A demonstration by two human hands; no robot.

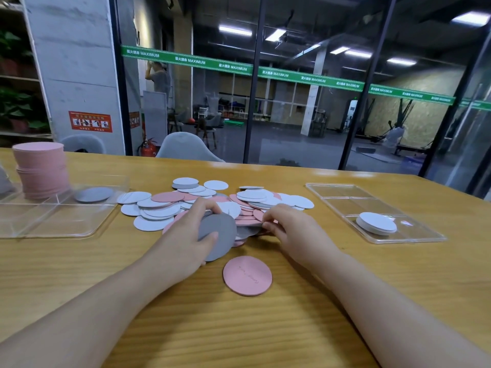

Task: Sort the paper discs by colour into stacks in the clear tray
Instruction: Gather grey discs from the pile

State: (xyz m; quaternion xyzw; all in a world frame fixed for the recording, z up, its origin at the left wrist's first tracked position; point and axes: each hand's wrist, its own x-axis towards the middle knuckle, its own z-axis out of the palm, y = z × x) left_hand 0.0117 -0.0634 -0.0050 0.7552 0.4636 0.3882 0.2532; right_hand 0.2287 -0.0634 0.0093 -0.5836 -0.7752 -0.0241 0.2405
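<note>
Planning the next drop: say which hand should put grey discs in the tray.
Left, probably. The left hand already holds grey discs, and the grey disc lies in the left tray.

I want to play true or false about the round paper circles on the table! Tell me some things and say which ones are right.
1. The left hand holds grey discs. True.
2. The tall stack in the left tray is blue. False: that tall stack is pink.
3. One pink disc lies alone on the table, nearer than the pile. True.
4. The right tray holds a grey stack. False: its short stack is white.
5. The right hand rests flat on bare table. False: its fingers pick at discs at the edge of the loose pile.
</note>
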